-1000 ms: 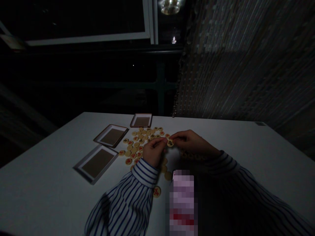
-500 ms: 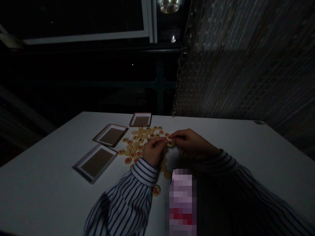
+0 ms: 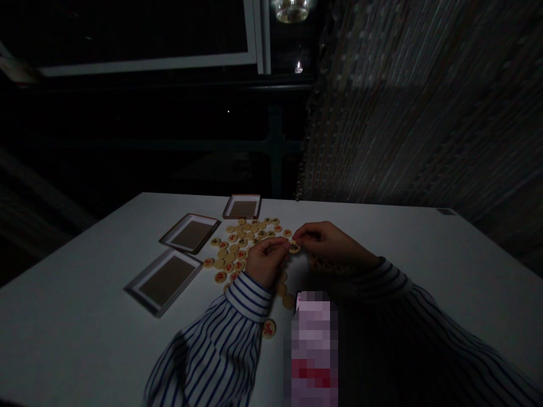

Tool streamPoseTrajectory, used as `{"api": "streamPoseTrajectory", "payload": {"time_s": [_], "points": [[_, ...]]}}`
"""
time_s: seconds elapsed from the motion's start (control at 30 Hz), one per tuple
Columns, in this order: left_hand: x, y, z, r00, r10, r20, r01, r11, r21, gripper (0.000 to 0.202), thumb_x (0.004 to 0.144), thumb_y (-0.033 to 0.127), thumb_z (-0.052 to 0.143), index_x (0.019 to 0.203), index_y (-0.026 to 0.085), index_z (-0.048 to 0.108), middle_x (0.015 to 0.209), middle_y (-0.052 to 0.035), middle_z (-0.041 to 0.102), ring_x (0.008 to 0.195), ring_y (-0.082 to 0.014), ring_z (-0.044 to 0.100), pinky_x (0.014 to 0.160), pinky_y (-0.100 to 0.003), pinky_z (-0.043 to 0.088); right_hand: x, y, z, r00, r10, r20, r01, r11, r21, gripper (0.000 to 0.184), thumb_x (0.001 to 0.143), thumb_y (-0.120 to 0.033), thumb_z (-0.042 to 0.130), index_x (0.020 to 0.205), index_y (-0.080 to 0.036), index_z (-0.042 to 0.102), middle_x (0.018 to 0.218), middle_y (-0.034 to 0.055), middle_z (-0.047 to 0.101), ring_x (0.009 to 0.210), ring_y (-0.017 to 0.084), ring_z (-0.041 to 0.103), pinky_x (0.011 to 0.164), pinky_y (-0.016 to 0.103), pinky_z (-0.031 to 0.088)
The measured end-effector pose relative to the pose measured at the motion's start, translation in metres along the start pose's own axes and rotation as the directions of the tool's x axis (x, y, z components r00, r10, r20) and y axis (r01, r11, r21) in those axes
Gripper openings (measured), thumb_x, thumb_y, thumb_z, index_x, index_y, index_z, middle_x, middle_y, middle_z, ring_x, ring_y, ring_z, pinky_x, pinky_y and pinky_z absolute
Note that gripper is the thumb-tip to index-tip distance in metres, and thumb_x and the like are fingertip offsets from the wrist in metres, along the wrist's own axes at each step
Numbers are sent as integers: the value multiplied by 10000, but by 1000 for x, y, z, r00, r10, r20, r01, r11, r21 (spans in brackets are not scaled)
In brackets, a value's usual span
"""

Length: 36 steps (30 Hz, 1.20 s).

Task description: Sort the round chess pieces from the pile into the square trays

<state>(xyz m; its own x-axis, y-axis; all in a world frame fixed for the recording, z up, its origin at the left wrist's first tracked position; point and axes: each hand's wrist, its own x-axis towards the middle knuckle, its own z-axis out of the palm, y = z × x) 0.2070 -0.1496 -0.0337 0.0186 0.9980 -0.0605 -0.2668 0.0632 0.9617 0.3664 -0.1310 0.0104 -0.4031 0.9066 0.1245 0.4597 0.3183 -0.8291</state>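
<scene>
A round xiangqi piece with a black character is held between my two hands at the middle of the table. My left hand pinches its left side with thumb and forefinger. On its right side are the closed fingertips of my right hand. To the left and behind, many more wooden xiangqi pieces lie scattered, some with red or black characters up, others blank. In the shadow under my right wrist sits a row of pieces. A red-marked piece rests beside my left sleeve.
Three shallow open box parts, a near tray, a middle tray and a far tray, stand on the left of the white table. A blurred-out pinkish object is in front of me. A bead curtain hangs behind.
My right fingertips have shifted very slightly at the piece, and its face looks turned a little. Everything else stays in place.
</scene>
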Motion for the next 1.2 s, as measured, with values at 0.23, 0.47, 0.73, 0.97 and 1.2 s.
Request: {"api": "streamPoseTrajectory", "payload": {"time_s": [0.23,0.47,0.73,0.97,1.2], "points": [[4,-3,-2,996,70,-60,-73,996,-58,294,568,333,733,758,131,638,484,43,538,397,-50,440,385,-165,328,1,1,1,1000,-3,-24,4,998,65,230,704,-278,562,868,-127,616,736,31,626,677,128,570,637,261,449],[0,2,2,990,51,-135,-62,995,-77,345,551,344,736,800,128,634,504,41,554,397,-53,453,391,-171,353,0,2,5,998,11,56,-18,993,119,243,729,-254,543,944,-143,555,711,13,631,665,123,576,625,250,437],[-1,1,3,990,33,-134,-43,996,-74,320,567,349,722,788,135,632,469,50,531,381,-52,440,378,-166,336,1,0,8,998,31,49,-39,986,163,253,714,-255,558,941,-144,532,721,16,636,669,126,577,608,242,431],[-2,1,4,993,8,-114,-15,998,-65,332,570,338,718,818,134,631,509,46,544,396,-51,454,366,-157,332,1,2,6,1000,-2,2,2,994,109,220,709,-231,540,912,-150,556,718,2,603,655,118,558,611,246,436],[-1,-1,3,996,0,-92,-9,995,-101,341,576,329,721,837,134,623,530,40,556,399,-50,459,359,-153,330,1,-1,4,1000,-9,15,8,996,93,217,714,-212,532,912,-138,584,720,12,612,665,119,567,619,248,454]]}}
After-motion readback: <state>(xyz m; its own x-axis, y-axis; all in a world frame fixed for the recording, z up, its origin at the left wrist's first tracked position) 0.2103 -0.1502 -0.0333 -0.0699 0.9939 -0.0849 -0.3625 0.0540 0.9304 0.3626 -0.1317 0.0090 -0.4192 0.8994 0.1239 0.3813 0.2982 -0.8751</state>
